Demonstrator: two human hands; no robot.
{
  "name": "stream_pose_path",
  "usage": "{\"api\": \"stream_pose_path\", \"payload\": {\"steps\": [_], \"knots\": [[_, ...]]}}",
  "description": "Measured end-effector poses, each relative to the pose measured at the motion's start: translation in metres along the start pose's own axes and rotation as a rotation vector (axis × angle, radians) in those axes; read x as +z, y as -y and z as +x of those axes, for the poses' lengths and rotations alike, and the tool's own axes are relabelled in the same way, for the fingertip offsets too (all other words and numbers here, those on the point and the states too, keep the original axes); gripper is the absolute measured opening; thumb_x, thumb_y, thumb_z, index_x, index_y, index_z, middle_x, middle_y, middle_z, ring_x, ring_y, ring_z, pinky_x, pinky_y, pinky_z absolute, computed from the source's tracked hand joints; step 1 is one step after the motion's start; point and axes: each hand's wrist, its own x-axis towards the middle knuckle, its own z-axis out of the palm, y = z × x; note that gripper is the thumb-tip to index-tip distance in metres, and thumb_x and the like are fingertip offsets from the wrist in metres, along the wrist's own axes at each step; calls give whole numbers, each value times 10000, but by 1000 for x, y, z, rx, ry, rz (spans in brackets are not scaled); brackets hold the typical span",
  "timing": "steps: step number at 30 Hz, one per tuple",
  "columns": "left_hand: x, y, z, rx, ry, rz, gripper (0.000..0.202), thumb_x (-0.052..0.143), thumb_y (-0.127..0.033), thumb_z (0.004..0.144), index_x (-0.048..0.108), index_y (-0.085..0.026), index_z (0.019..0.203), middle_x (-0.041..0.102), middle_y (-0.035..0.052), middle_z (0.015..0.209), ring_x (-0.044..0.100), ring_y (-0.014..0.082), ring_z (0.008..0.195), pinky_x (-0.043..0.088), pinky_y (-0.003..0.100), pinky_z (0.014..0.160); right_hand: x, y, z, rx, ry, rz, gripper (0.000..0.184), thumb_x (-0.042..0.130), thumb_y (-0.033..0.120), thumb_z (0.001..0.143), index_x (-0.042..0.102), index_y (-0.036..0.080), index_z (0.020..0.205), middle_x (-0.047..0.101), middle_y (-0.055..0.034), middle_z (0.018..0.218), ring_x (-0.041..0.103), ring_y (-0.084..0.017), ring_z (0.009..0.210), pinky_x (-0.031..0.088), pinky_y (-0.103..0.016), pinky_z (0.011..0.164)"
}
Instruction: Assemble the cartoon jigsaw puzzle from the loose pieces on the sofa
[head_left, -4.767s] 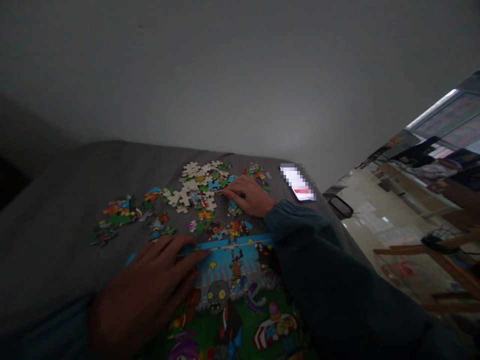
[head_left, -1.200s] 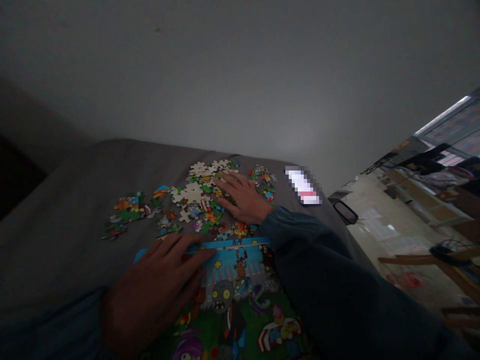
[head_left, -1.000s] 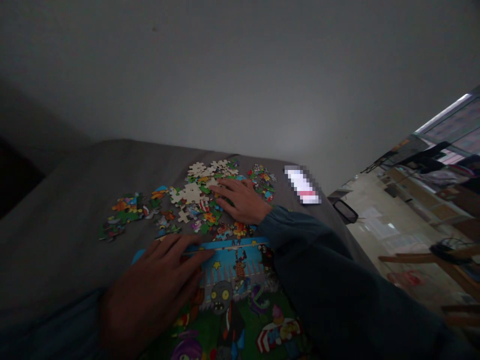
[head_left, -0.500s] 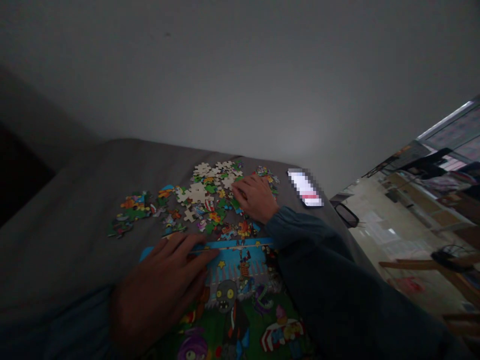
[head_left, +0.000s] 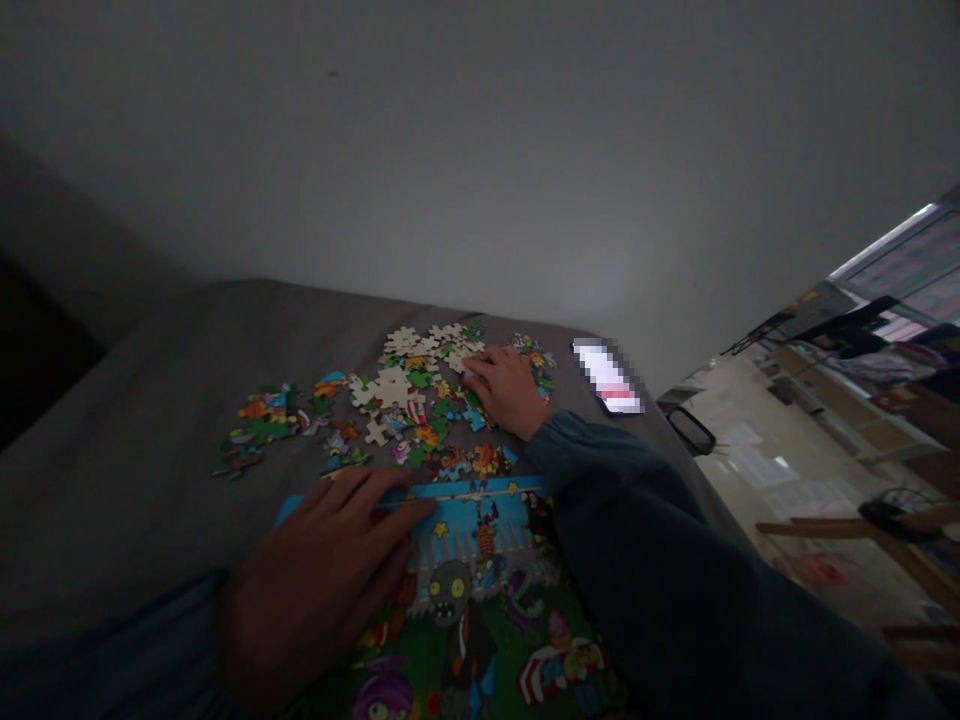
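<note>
A partly built cartoon jigsaw [head_left: 480, 590] lies on a grey cloth surface [head_left: 150, 400] close to me. My left hand [head_left: 322, 580] rests flat on its upper left corner, fingers stretched out. Beyond it lies a scatter of loose puzzle pieces [head_left: 405, 385], some colour side up, some pale back up. My right hand [head_left: 510, 390], in a dark sleeve, reaches into the right part of that scatter. Its fingers are curled down onto the pieces; whether they grip one is hidden.
A smaller clump of pieces [head_left: 259, 425] lies to the left. A lit phone [head_left: 607, 375] sits near the surface's far right corner. A plain wall rises behind. To the right the surface drops to a floor with wooden furniture [head_left: 862, 520].
My right hand has drawn its spread fingers in and shifted right and farther away among the loose pieces. My left hand has stayed on the jigsaw.
</note>
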Motion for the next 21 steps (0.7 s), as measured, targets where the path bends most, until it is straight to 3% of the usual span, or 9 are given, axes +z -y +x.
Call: {"api": "stream_pose_path", "payload": {"steps": [6, 11, 17, 21], "knots": [[0, 0, 1, 16, -14, -1, 309, 529, -219, 929, 660, -323, 1188, 656, 58, 1184, 603, 315, 1084, 543, 534, 866, 3, -1, -4, -89, -32, -8, 294, 506, 268, 993, 687, 184, 1208, 645, -124, 1155, 503, -290, 1123, 374, -431, 957], [0, -1, 1, 3, -16, 15, 299, 524, -211, 928, 671, -319, 1166, 655, 59, 1185, 604, 310, 1084, 540, 516, 863, 3, -2, -4, -92, -25, 97, 311, 534, 326, 993, 660, 159, 1223, 648, -111, 1196, 515, -276, 1153, 365, -427, 1012], [0, -2, 1, 14, -33, 25, 338, 475, -187, 939, 672, -310, 1185, 652, 63, 1205, 604, 304, 1096, 532, 494, 871, -9, -2, 20, -52, 164, 159, 458, 577, 337, 985, 546, 138, 1396, 599, -165, 1304, 499, -291, 1199, 360, -460, 1033], [-3, -4, 2, 2, 5, 45, 350, 483, -176, 927, 672, -303, 1193, 658, 68, 1196, 602, 307, 1098, 527, 491, 883, -18, -7, 39, -66, 259, 226, 386, 693, 243, 907, 635, 153, 1278, 698, -79, 1025, 615, -197, 923, 456, -335, 851]]}}
